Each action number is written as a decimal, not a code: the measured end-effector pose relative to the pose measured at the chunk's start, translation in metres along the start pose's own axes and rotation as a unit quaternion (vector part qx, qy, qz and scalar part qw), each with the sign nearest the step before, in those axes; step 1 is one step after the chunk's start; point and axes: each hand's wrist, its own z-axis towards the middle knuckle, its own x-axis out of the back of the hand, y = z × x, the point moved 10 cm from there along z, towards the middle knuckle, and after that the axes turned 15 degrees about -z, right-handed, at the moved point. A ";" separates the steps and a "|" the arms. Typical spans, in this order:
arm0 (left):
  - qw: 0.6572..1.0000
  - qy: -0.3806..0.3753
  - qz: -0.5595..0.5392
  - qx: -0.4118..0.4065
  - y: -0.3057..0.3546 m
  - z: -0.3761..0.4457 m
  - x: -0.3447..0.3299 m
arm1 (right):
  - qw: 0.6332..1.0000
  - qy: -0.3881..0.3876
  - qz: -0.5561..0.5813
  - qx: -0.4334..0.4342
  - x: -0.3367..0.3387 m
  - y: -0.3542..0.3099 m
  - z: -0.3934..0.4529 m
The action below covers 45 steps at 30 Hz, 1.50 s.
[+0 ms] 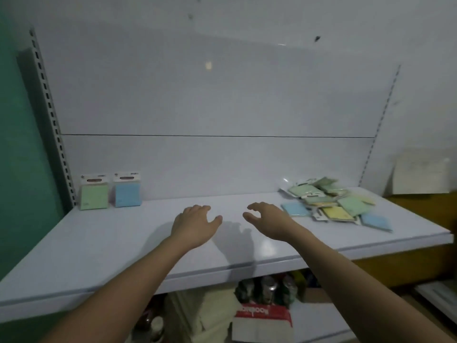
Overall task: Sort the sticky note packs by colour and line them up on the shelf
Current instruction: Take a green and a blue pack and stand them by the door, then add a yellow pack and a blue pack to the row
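Head: shelf (99,243) bare between hands.

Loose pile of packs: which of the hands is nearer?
Right. The right hand hovers just left of the pile; the left hand is farther left, mid-shelf.

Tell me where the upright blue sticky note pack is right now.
In the head view, the upright blue sticky note pack stands at the far left of the white shelf, against the back panel, just right of the upright green sticky note pack.
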 end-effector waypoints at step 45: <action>0.933 0.158 -0.216 0.241 0.178 0.090 -0.234 | 0.918 -0.096 0.347 -0.168 -0.032 0.392 0.034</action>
